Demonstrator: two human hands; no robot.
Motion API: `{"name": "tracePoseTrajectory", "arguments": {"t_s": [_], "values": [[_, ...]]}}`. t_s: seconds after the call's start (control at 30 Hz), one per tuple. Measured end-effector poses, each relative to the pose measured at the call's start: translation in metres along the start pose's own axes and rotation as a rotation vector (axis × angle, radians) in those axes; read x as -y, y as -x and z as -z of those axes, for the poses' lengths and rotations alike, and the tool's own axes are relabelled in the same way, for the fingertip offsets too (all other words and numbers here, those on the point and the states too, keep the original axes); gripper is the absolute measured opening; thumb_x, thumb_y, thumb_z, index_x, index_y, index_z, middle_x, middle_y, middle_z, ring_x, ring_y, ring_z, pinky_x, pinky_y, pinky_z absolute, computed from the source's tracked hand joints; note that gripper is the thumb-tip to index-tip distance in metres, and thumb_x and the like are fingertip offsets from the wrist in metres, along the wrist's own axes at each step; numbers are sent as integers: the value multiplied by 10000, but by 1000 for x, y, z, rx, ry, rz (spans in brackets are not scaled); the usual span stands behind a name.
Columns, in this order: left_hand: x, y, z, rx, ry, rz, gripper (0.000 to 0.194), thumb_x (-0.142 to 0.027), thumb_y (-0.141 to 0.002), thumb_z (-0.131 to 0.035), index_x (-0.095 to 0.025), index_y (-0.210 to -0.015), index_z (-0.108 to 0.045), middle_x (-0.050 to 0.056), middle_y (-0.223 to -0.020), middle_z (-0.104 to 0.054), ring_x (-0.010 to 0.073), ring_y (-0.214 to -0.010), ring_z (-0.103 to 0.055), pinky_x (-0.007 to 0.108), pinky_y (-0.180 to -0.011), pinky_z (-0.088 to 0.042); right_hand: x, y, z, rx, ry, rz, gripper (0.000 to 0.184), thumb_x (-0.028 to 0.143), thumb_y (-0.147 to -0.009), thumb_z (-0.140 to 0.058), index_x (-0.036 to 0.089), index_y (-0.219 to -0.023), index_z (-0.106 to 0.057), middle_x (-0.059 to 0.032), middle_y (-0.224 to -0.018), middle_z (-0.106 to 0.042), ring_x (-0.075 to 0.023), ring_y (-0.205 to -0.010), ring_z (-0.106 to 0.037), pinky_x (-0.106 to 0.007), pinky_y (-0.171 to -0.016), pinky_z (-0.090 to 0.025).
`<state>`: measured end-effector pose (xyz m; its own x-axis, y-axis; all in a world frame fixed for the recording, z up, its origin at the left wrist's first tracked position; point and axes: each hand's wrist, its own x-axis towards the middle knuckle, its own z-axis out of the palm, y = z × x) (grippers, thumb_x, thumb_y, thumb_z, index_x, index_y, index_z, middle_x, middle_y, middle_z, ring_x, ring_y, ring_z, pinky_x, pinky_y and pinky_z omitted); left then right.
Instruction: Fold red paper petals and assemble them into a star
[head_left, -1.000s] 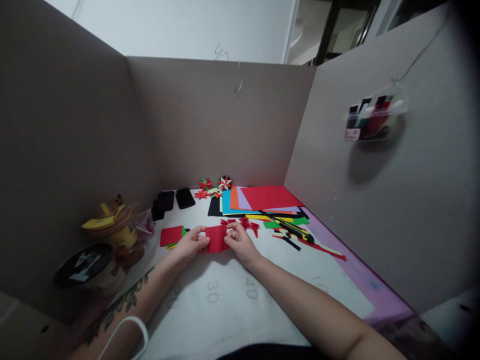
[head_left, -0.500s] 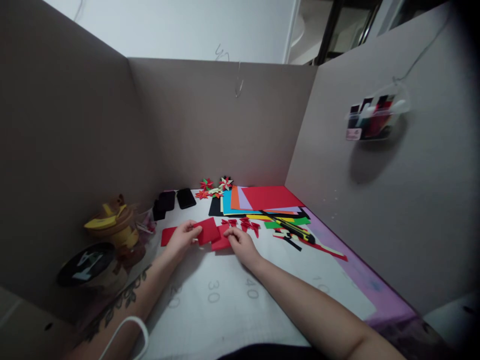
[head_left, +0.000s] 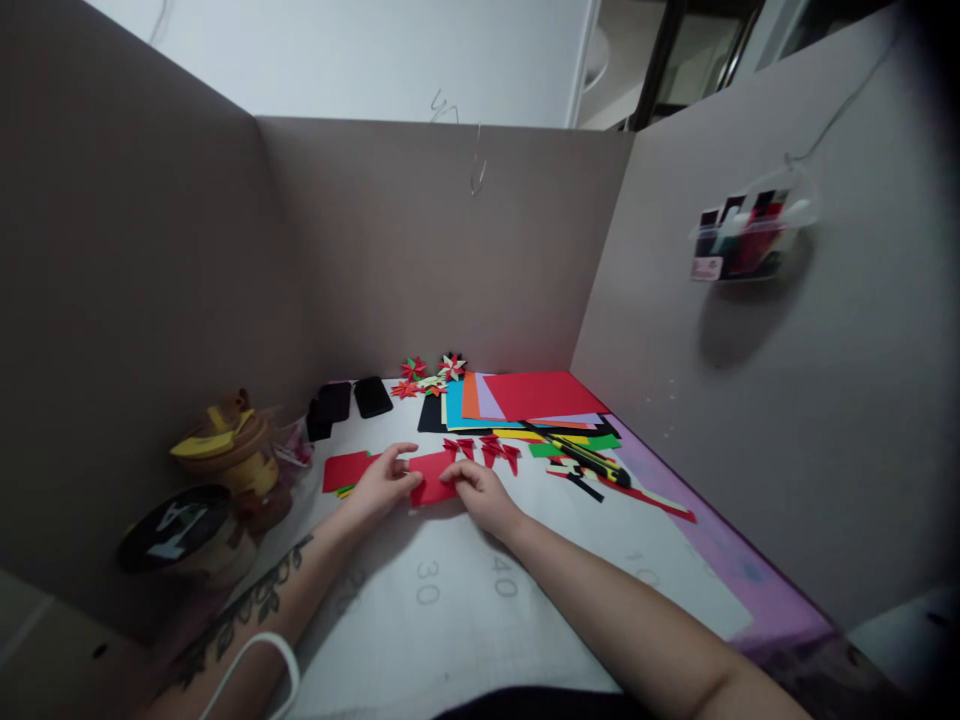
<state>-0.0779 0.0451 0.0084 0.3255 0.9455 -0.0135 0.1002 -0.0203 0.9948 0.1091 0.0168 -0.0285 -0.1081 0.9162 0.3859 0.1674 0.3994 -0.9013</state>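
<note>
My right hand (head_left: 484,494) pinches a red paper square (head_left: 431,483) by its right side, a little above the white mat. At the square's left edge is my left hand (head_left: 380,482), thumb and index finger apart; the thumb tip is close to the paper, and I cannot tell if it touches. More red paper (head_left: 346,470) lies to the left, partly behind my left hand, with green and yellow strips (head_left: 344,491) peeking out below it. Small folded red paper pieces (head_left: 491,450) sit just beyond my right hand.
Coloured sheets (head_left: 541,395) are stacked at the back right. A yellow-black cutter knife (head_left: 592,462) rests on paper strips (head_left: 656,502). Paper stars (head_left: 451,366) and a black phone-like object (head_left: 373,397) lie at the back. Pots (head_left: 232,450) and a black-lidded jar (head_left: 176,528) stand left.
My left hand has let go of the red square it held and spread its fingers. One red square now shows between my hands instead of two; strips have come into view at the left.
</note>
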Motion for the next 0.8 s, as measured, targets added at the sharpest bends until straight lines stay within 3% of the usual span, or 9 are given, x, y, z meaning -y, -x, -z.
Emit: {"name": "tracePoseTrajectory", "arguments": {"t_s": [0.13, 0.3, 0.37, 0.57, 0.7, 0.8], "values": [[4, 2, -6, -32, 8, -11, 475, -330, -656, -671, -159, -1067, -506, -53, -576, -514, 89, -491, -496, 180, -468, -329, 5, 2, 0, 28, 8, 36, 305, 66, -686, -405, 201, -806, -651, -15, -824, -630, -156, -810, -576, -290, -765, -431], [4, 1, -4, -18, 39, 42, 390, -339, -634, -684, -151, -932, -517, -36, -550, -560, 86, -453, -485, 180, -452, -319, 4, -1, 0, -3, -47, 46, 106, 170, -727, -535, 197, -764, -631, -21, -805, -597, -158, -759, -551, -271, -678, -421], [3, 2, -6, 5, 34, 66, 343, -340, -642, -676, -146, -867, -505, 6, -600, -612, 102, -496, -527, 190, -481, -349, 2, -2, 0, -38, -121, 15, 49, 234, -731, -580, 192, -726, -605, -14, -776, -584, -149, -722, -533, -265, -659, -410], [-1, 6, -11, 141, 10, 76, 276, -304, -656, -664, -153, -811, -492, 29, -655, -642, 107, -537, -544, 192, -511, -357, -2, -5, -2, -156, -401, -186, 182, 295, -637, -679, 173, -587, -552, 5, -639, -568, -127, -606, -490, -253, -599, -392], [-6, 8, -13, 43, -32, -21, 247, -360, -719, -605, -163, -842, -522, -17, -604, -576, 97, -517, -494, 195, -501, -345, -4, -5, -3, -229, -420, -227, 168, 263, -612, -686, 166, -559, -560, 31, -537, -525, -106, -533, -448, -243, -559, -363], [-11, 11, -16, 5, -84, -144, 228, -370, -716, -617, -164, -796, -560, 17, -717, -598, 124, -640, -535, 215, -576, -396, -4, -5, -3, -251, -349, -207, 161, 256, -617, -672, 167, -552, -555, 38, -531, -518, -101, -526, -434, -240, -550, -349]]}}
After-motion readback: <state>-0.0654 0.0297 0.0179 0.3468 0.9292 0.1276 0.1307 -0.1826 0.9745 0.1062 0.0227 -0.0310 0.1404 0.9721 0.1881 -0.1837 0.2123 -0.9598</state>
